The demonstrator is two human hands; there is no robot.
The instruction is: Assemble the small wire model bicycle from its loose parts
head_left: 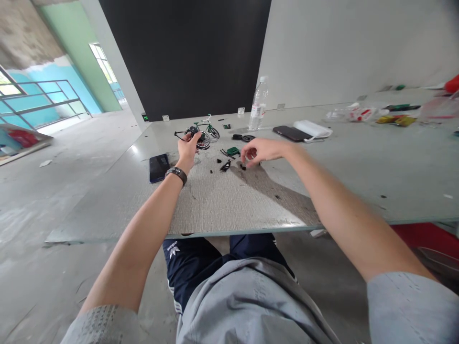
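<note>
My left hand grips a black model bicycle part with a spoked wheel, held just above the table. Behind it stands a small green model bicycle, partly covered by the held piece. My right hand hovers low over the table, fingers curved and apart, with nothing visible between them. Beneath its fingertips lies a small black piece. To its left are a green part, a black part and several tiny black bits. A loose black wheel lies behind my right hand.
A phone lies left of my left wrist. At the back stands a clear plastic bottle. Right of it are a dark phone, a white cabled object and plastic wrappers. The glass tabletop's front edge is above my lap.
</note>
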